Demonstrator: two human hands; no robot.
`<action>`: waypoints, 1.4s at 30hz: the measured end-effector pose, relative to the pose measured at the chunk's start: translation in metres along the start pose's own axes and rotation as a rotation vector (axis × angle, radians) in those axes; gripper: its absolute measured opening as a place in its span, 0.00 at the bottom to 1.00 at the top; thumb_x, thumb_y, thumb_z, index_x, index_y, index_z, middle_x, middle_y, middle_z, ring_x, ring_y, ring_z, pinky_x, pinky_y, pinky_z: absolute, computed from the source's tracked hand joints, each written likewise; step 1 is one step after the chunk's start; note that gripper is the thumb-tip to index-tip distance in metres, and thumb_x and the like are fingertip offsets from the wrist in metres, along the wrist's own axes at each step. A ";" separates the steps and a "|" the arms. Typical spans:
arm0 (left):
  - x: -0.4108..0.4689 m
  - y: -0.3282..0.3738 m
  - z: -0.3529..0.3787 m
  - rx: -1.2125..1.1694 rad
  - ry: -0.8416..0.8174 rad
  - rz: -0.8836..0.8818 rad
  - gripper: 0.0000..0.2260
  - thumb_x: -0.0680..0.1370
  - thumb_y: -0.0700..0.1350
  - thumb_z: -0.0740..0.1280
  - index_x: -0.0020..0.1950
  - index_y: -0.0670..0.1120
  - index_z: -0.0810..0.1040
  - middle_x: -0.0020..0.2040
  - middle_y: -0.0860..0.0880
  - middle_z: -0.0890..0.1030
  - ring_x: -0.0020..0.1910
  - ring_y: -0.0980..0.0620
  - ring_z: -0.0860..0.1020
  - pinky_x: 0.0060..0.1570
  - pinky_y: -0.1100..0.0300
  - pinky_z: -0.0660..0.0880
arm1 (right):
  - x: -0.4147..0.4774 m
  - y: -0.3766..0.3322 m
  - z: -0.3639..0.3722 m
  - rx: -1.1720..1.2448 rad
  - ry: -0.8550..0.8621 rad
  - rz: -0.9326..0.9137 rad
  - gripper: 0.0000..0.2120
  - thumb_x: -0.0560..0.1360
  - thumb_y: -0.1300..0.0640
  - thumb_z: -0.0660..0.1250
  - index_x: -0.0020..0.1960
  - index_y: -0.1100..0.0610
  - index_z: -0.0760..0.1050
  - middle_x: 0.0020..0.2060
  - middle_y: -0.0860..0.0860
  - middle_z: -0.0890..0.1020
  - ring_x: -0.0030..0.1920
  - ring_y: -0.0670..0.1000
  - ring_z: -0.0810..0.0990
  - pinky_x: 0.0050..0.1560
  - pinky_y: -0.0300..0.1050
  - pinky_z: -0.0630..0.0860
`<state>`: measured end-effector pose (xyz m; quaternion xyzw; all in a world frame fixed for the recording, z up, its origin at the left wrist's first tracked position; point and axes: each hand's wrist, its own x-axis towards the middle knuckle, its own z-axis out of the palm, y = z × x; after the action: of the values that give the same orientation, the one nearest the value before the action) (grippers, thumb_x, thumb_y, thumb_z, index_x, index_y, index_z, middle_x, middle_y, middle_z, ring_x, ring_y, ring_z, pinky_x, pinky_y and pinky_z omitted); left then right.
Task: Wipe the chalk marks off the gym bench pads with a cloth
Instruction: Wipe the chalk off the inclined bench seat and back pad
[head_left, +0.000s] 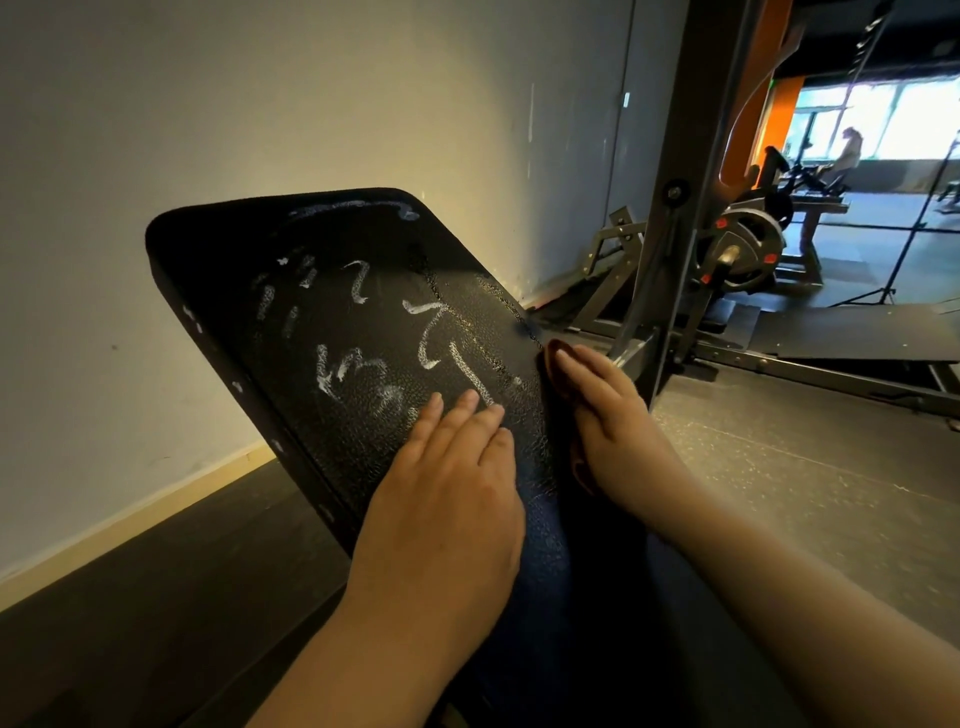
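A black inclined bench pad (291, 291) fills the middle of the view, tilted up toward the wall. White chalk marks (363, 358) are scrawled across its surface, with more smears near the top edge. My left hand (447, 499) lies flat on the lower part of the pad, fingers straight and touching the chalk. My right hand (613, 415) presses a dark reddish-brown cloth (558, 364) against the pad's right edge, fingers straight over it. Most of the cloth is hidden under the hand.
A pale wall (260, 104) stands close behind the pad. A dark steel rack upright (680, 208) rises right of the pad, with a weight plate (748, 249) beyond it. Dark rubber floor (810, 457) spreads to the right. A person sits far off by the windows.
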<state>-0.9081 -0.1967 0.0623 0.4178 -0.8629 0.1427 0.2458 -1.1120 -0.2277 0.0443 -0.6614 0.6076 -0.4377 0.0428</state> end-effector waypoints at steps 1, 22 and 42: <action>0.000 0.000 0.000 0.008 -0.011 0.005 0.21 0.78 0.47 0.57 0.64 0.41 0.81 0.67 0.45 0.79 0.71 0.47 0.73 0.71 0.45 0.69 | 0.003 -0.005 0.005 0.030 0.033 0.063 0.26 0.82 0.65 0.59 0.77 0.50 0.65 0.77 0.45 0.62 0.77 0.43 0.59 0.79 0.44 0.55; 0.001 -0.019 -0.003 0.039 0.062 0.001 0.22 0.79 0.47 0.55 0.66 0.41 0.80 0.67 0.45 0.79 0.71 0.47 0.73 0.72 0.45 0.68 | -0.013 -0.017 0.009 0.081 -0.027 -0.148 0.26 0.81 0.63 0.62 0.75 0.44 0.68 0.74 0.37 0.65 0.75 0.38 0.60 0.77 0.47 0.62; 0.024 -0.028 -0.012 0.009 0.120 0.013 0.16 0.78 0.46 0.58 0.56 0.44 0.83 0.61 0.46 0.82 0.67 0.48 0.76 0.73 0.48 0.65 | -0.033 -0.049 0.020 0.106 -0.137 -0.198 0.21 0.83 0.57 0.61 0.74 0.43 0.69 0.74 0.35 0.63 0.76 0.39 0.57 0.75 0.39 0.58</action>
<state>-0.8952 -0.2241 0.0868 0.4037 -0.8488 0.1730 0.2944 -1.0578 -0.1965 0.0439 -0.7432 0.5112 -0.4249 0.0757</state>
